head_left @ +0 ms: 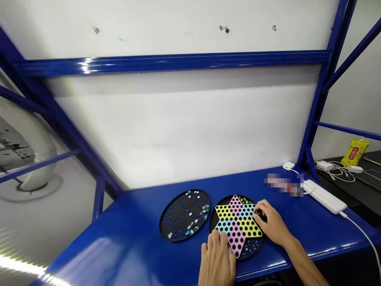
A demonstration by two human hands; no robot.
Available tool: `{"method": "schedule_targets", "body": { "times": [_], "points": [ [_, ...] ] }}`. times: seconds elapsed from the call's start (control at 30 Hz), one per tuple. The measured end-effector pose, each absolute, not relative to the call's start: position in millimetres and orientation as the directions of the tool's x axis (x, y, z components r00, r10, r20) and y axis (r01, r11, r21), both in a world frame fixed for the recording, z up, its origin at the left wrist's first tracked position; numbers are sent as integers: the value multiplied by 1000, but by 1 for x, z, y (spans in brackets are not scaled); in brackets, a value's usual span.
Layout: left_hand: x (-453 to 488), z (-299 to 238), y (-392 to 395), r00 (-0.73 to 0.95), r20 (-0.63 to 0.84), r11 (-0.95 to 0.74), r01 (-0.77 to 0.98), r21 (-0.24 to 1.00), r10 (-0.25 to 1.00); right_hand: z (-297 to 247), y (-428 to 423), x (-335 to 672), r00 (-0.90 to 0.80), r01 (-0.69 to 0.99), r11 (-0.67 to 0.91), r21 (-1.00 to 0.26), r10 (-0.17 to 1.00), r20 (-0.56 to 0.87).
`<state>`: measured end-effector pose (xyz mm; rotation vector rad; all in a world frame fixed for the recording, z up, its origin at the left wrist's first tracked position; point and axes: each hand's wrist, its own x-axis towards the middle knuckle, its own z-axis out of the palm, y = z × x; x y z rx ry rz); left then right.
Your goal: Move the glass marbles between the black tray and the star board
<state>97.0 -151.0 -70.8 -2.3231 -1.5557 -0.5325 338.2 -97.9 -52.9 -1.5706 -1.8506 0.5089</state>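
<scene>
A star-shaped Chinese checkers board (236, 222) with pink, yellow and light-blue points full of dark holes lies on a round black tray (212, 219). Around the lower-left point of the star, my left hand (217, 258) has its fingers curled, covering that point and part of the rim. Thumb and forefinger of my right hand (274, 224) bend in at the upper-right point, touching its tip. Dark blue glass marbles (251, 247) sit in the tray's lower-right gap, and yellow-green marbles (244, 201) show in the top gap. My left fingertips are partly hidden.
Left of the board is a second round black tray (178, 212) with scattered white and teal marbles (192, 228). A white power strip (325, 196) with cables and a blurred pinkish item (284, 185) lie on the right of the blue tabletop (131, 222). Behind runs a blue frame (178, 63).
</scene>
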Motion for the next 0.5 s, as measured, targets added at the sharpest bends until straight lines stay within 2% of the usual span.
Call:
{"method": "schedule_targets", "body": {
  "times": [0.23,0.5],
  "points": [
    [100,-63,-153,330,400,-373,927,33,855,-56,-96,338,-75,713,207,-670,973,220],
    [96,-66,-155,420,400,-457,889,-3,814,-54,-97,338,-75,704,203,-680,974,213]
  ]
}}
